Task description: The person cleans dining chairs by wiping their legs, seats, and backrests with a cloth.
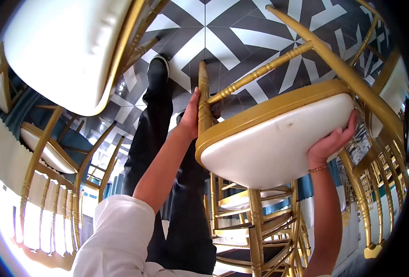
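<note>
A gold chair (270,134) with a white padded seat is tilted in front of me. My left hand (191,115) is closed round one of its turned gold legs, near the corner of the seat. My right hand (332,145) presses against the white seat at its right side, with the fingers curled up over the edge. A small dark mark shows on the white pad. The chair's gold crossbar runs from the held leg up to another long gold leg at upper right.
Another white-seated gold chair (70,51) stands close at upper left. Several stacked gold chairs (255,231) are below the held seat. More gold chairs (52,157) stand at left by draped cloth, and others at right. The floor (241,41) has black-and-white patterned tiles.
</note>
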Demonstrator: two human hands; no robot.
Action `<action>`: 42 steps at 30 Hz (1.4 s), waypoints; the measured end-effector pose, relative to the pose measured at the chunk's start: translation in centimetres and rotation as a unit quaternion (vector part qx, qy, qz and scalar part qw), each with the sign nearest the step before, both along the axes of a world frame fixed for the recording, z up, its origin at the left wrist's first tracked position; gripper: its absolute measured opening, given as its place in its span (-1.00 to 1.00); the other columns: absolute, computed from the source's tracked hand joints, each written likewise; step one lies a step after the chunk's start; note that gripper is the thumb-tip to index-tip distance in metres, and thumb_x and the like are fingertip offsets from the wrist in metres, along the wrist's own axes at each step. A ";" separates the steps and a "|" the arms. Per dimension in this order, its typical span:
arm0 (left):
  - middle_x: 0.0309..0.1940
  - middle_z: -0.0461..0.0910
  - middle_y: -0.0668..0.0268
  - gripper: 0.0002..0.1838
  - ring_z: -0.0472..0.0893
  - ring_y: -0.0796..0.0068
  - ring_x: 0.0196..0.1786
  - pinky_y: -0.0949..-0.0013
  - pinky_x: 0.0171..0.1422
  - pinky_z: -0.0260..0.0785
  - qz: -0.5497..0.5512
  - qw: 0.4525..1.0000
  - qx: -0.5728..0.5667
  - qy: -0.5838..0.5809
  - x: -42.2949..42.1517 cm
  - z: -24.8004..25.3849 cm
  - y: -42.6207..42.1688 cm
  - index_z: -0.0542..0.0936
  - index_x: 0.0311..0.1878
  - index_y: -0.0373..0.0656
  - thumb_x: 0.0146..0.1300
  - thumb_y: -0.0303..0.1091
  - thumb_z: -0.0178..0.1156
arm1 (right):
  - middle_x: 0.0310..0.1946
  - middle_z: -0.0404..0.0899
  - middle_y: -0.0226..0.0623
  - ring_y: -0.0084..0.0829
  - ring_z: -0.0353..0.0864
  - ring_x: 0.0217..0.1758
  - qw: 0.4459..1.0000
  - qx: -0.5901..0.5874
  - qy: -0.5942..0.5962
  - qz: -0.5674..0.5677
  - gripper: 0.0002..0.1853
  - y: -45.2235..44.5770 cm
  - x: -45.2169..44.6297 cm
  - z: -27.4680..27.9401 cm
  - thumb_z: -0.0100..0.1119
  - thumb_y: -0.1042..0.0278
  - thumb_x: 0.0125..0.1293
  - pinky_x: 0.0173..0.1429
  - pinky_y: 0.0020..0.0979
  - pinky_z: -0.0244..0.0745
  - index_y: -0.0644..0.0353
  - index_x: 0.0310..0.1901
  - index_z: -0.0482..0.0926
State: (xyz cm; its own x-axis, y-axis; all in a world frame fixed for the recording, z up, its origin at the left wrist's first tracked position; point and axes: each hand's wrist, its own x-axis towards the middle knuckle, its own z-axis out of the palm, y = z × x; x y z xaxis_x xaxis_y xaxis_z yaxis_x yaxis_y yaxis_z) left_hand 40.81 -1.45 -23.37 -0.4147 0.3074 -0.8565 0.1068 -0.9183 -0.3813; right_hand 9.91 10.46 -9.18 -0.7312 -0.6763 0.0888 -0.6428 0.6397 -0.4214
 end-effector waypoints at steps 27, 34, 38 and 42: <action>-0.18 0.62 0.40 -0.64 0.54 0.68 -0.09 0.55 0.06 0.39 -0.245 0.804 -0.526 -0.130 8.3 21.1 -1.1 0.60 0.00 -0.35 0.50 -0.18 0.09 | 0.30 0.43 -0.16 -0.09 0.38 0.35 0.988 -0.002 0.151 0.013 -0.49 -0.6 0.1 0.0 -0.12 0.33 0.30 0.43 -0.07 0.16 0.12 0.30 0.42; 0.09 0.45 0.33 -0.71 0.45 0.58 0.16 0.43 0.30 0.32 -0.204 0.855 -0.475 -0.040 10.1 24.6 -1.7 0.36 0.19 -0.24 0.50 -0.35 0.03 | 0.23 0.49 -0.18 -0.24 0.42 0.31 0.995 -0.056 -0.009 -0.081 -0.50 -0.7 -0.7 0.8 -0.05 0.29 0.32 0.41 -0.23 0.22 0.19 0.29 0.42; 0.10 0.36 0.33 -0.67 0.41 0.61 0.05 0.51 0.21 0.26 -0.193 0.829 -0.524 0.030 5.4 28.5 -0.4 0.25 0.22 -0.18 0.45 -0.53 -0.01 | 0.33 0.38 -0.15 -0.30 0.36 0.36 0.874 -0.252 -0.279 -0.309 -0.45 -5.0 4.1 9.6 0.01 0.20 0.41 0.43 -0.33 0.21 0.34 0.33 0.35; 0.32 0.25 0.12 -0.46 0.31 0.33 0.36 0.28 0.49 0.08 -0.261 0.703 -0.652 0.110 2.2 30.6 1.9 0.14 0.38 -0.27 0.37 -0.57 0.02 | 0.50 0.11 -0.25 -0.27 0.08 0.55 0.748 -0.258 -0.497 -0.357 -0.34 -6.8 18.7 16.6 -0.11 -0.02 0.52 0.59 -0.18 -0.13 0.14 0.51 0.08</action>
State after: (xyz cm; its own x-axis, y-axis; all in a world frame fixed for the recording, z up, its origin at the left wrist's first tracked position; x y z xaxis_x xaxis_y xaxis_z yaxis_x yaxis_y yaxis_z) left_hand 43.00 0.45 7.26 -0.7035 -0.5202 -0.4841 -0.3053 -0.3939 0.8670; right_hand 28.58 3.65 7.41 -0.7675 -0.1451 -0.6244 0.5800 0.2574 -0.7728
